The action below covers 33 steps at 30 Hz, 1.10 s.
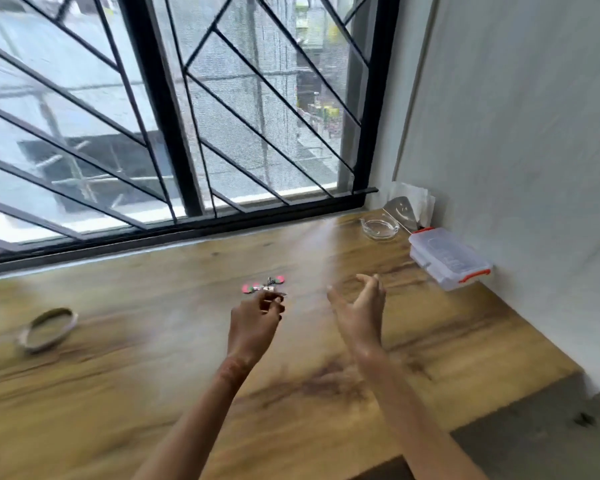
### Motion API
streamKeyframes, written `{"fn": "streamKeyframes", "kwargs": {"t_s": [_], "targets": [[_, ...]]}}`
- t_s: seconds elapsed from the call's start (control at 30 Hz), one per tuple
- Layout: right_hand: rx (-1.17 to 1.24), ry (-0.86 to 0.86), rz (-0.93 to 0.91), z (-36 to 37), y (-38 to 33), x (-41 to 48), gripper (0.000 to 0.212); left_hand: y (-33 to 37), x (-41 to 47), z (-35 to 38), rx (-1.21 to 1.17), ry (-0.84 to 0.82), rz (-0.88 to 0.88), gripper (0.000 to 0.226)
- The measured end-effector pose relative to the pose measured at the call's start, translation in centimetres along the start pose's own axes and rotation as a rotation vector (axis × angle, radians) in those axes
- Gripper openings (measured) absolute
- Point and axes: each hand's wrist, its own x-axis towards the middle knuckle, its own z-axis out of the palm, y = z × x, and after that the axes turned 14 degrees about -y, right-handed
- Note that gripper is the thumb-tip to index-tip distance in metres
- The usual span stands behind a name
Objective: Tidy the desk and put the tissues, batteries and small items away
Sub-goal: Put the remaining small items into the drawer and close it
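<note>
Pink trinket (pixel 263 287) pinched by left hand (pixel 255 320); right hand (pixel 359 310) raised, fingers relaxed.

light: bright daylight through the window (pixel 243 98), upper frame | glare: pale streak on the desk (pixel 118 375) right of centre; shadows faint | blur: motion smear throughout; small pink item (pixel 262 287) at centre indistinct | distortion: straight lines bow toward the frame edges

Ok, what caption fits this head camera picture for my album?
Left hand pinches a small pink item on the wooden desk, right hand open beside it.
</note>
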Motion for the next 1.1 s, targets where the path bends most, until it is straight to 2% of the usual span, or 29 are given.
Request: {"fn": "streamKeyframes", "kwargs": {"t_s": [0.1, 0.23, 0.53, 0.63, 0.73, 0.8, 0.87, 0.97, 1.03, 1.1], "targets": [[0.02, -0.071, -0.041, 3.9, -2.3, -3.9, 0.04, -1.9, -4.6, -4.5, -0.012, 0.083, -0.019, 0.012], [0.095, -0.237, -0.025, 9.2, -5.0, -9.7, 0.035, -5.5, -11.1, -10.4, -0.016, 0.203, -0.062, 0.017], [0.109, -0.705, -0.051, 19.2, -8.8, -21.3, 0.031, -12.2, -22.9, -20.2, -0.095, 0.536, -0.266, 0.012], [0.214, -0.854, 0.01, 21.9, -9.3, -24.7, 0.022, -14.1, -26.5, -21.9, -0.099, 0.655, -0.342, 0.032], [0.351, -0.966, 0.169, 24.4, -8.9, -27.7, 0.009, -16.2, -29.6, -23.1, -0.217, 0.74, -0.427, 0.058], [0.433, -1.041, 0.333, 26.1, -8.5, -29.6, 0.012, -18.3, -31.3, -24.0, -0.28, 0.831, -0.499, 0.065], [0.534, -1.112, 0.549, 27.8, -8.1, -31.3, 0.017, -20.9, -32.4, -24.7, -0.357, 0.936, -0.544, 0.066], [0.66, -1.192, 0.875, 30.2, -7.1, -34.1, 0.024, -26.0, -33.7, -25.6, -0.544, 1.073, -0.661, 0.055], [0.718, -1.198, 0.971, 31.5, -6.2, -35.8, 0.027, -29.4, -34.4, -25.9, -0.746, 1.076, -0.803, 0.046], [0.778, -1.141, 1.083, 32.9, -5.3, -37.4, 0.03, -31.6, -35.0, -26.2, -1.04, 0.943, -0.822, 0.052]]}}
